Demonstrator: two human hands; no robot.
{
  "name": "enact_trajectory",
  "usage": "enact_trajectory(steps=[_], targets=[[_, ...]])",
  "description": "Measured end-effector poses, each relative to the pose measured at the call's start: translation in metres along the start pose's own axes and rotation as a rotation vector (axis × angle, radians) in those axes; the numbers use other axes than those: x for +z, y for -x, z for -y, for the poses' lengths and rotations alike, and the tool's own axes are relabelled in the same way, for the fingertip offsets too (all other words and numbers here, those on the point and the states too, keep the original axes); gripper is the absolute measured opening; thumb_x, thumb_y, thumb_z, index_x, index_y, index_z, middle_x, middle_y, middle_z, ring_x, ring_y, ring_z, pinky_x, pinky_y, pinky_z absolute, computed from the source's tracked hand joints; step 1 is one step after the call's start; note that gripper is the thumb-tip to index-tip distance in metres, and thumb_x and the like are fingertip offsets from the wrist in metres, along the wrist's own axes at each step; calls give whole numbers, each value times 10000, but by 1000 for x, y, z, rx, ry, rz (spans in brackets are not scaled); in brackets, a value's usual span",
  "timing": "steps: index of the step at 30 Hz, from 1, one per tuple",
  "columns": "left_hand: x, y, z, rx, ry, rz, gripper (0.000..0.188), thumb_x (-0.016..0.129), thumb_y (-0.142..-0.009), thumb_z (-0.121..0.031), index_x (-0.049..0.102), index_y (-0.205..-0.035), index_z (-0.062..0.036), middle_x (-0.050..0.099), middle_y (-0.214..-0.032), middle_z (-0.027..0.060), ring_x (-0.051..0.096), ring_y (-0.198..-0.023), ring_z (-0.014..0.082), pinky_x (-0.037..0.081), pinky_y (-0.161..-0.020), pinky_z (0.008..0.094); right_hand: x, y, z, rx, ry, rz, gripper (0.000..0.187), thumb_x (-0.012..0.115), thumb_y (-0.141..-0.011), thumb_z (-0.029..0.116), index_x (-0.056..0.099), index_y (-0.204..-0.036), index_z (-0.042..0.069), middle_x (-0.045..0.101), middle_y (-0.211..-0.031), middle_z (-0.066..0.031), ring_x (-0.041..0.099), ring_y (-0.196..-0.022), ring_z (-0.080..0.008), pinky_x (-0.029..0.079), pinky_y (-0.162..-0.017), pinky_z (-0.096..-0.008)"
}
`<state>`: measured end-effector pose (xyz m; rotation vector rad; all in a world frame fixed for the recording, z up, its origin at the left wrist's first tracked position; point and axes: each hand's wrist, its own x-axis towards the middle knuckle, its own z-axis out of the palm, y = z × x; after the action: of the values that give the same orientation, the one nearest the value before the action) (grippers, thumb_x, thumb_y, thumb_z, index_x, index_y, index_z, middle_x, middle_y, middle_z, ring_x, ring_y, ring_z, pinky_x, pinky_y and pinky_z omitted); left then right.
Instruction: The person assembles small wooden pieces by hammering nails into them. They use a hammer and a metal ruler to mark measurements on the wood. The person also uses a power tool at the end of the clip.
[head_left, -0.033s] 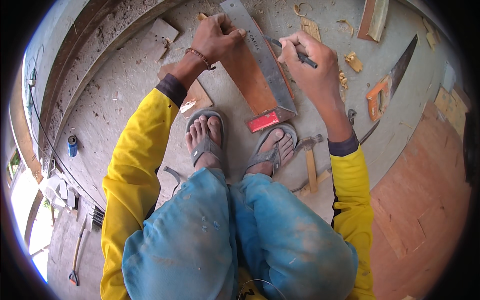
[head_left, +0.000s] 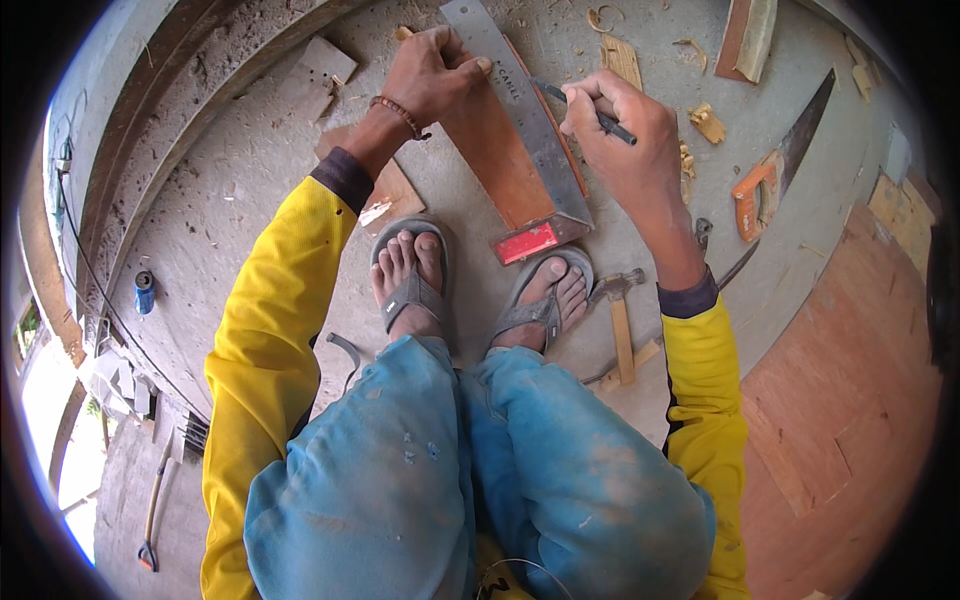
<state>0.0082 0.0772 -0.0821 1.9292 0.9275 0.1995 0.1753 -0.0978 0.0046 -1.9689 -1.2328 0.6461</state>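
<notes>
A reddish-brown wooden board (head_left: 487, 165) lies on the floor beyond my feet. A try square rests on it, its grey metal blade (head_left: 525, 115) running lengthwise along the right side and its red stock (head_left: 526, 241) at the near end. My left hand (head_left: 432, 78) is closed at the board's far left edge, with the thumb reaching onto the blade; its other fingertips are partly hidden. In my right hand (head_left: 630, 120), a dark pen (head_left: 612, 127) is pinched between thumb and fingers. The pen's tip points at the blade's right edge; whether it touches, I cannot tell.
Near my right foot lies a hammer (head_left: 622, 335). A handsaw (head_left: 760, 195) with an orange handle is farther right. Wood offcuts (head_left: 322, 75) and shavings (head_left: 708, 122) litter the floor. A large plywood sheet (head_left: 840, 400) covers the right side; a blue can (head_left: 145, 292) stands left.
My right hand and the pen have shifted very slightly toward me. The left hand, board and try square are where they were.
</notes>
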Motion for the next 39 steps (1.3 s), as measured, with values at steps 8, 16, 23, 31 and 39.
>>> enact_trajectory(steps=[8, 16, 23, 31, 39], targets=[[2, -2, 6, 25, 57, -9, 354, 829, -799, -296, 671, -814, 21, 671, -705, 106, 642, -663, 171, 520, -635, 327, -21, 43, -1, 6, 104, 5, 142, 679, -911, 112, 631, -807, 28, 619, -646, -129, 617, -543, -264, 467, -530, -358], [0, -4, 5, 21, 18, 16, 359, 825, -809, -318, 672, -824, 6, 667, -702, 91, 632, -656, 158, 518, -636, 321, -33, 75, -5, 22, 194, 43, 132, 687, -868, 80, 605, -778, 29, 588, -640, -145, 599, -548, -305, 457, -519, -377], [1, -3, 3, -3, 6, 14, 356, 823, -821, -318, 667, -819, 1, 652, -685, 73, 622, -650, 145, 513, -626, 322, -43, 100, -6, 116, 154, 84, 150, 677, -857, 67, 574, -757, 24, 553, -637, -168, 576, -548, -339, 444, -518, -394], [-5, -3, 8, 26, 7, 14, 348, 821, -828, -305, 647, -796, -4, 626, -666, 60, 593, -635, 128, 491, -607, 318, -39, 95, -2, 157, -26, -129, 104, 668, -925, 69, 714, -1001, 15, 706, -834, -121, 689, -711, -230, 524, -647, -322], [2, -2, 7, 29, 72, 6, 337, 817, -816, -289, 640, -785, -5, 615, -659, 55, 574, -624, 131, 480, -602, 321, 18, 16, -14, -128, -170, -168, 214, 686, -968, 216, 730, -1106, 59, 754, -1027, -120, 734, -922, -263, 555, -788, -336]])
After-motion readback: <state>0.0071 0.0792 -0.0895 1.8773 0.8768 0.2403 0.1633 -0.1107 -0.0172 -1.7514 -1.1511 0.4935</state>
